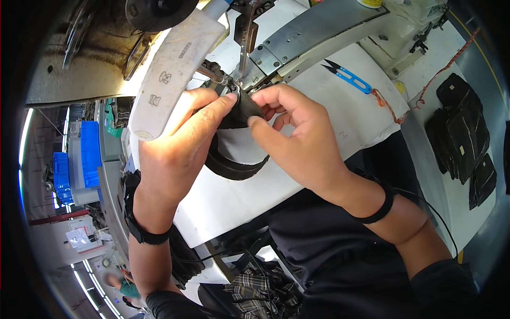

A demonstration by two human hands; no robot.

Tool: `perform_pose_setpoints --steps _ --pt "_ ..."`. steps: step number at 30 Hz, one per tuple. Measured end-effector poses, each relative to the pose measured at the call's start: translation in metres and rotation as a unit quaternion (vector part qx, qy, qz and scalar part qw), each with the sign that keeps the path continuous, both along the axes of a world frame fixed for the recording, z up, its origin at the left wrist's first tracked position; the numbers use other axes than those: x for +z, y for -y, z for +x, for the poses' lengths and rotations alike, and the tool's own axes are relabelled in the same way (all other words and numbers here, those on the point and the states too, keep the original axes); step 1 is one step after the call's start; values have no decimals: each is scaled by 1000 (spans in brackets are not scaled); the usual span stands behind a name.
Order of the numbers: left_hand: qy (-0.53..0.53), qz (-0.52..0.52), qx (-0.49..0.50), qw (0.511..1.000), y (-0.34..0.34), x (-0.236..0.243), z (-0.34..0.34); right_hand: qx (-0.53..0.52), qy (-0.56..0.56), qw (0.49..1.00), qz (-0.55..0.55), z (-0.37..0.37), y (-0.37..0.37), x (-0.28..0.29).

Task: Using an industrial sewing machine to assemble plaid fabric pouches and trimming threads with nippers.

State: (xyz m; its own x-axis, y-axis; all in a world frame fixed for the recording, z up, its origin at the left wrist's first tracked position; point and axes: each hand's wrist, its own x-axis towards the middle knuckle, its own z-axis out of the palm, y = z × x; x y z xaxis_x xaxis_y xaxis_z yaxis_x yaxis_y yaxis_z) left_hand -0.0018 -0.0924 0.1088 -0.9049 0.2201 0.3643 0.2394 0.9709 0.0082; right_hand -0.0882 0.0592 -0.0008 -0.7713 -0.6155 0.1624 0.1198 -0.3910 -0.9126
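Note:
A dark fabric band (pixel 245 109) lies at the presser foot (pixel 232 84) of a sewing machine. Its lower part hangs in a curved loop (pixel 234 169) over the white table top. My left hand (pixel 180 130) is closed, its fingertips pressing the band's left side close beside the foot. The thumb and fingers of my right hand (pixel 303 127) pinch the band's right edge. Part of the fabric is hidden under the foot and behind my fingers.
Blue thread snips (pixel 350 78) on an orange cord lie right of the machine's metal bed (pixel 313 40). Dark cut pieces (pixel 462 133) are piled far right. A pale machine part (pixel 175 74) overhangs my left hand. Plaid fabric (pixel 257 290) sits below; blue bins (pixel 90 154) stand left.

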Motion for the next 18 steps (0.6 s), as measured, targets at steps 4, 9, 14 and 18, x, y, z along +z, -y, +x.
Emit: perform_pose_setpoints --steps 4,9,14,18 --pt "23 -10 9 1000 -1 5 -1 -8 -32 999 29 1 0 -4" --pt "42 -8 38 998 -9 11 0 1 -32 999 3 3 -2 -6" --pt "31 15 91 995 -27 8 0 7 4 1000 -10 5 -1 -2" --pt "11 66 184 981 -45 0 1 9 5 1000 -7 3 -3 -2"
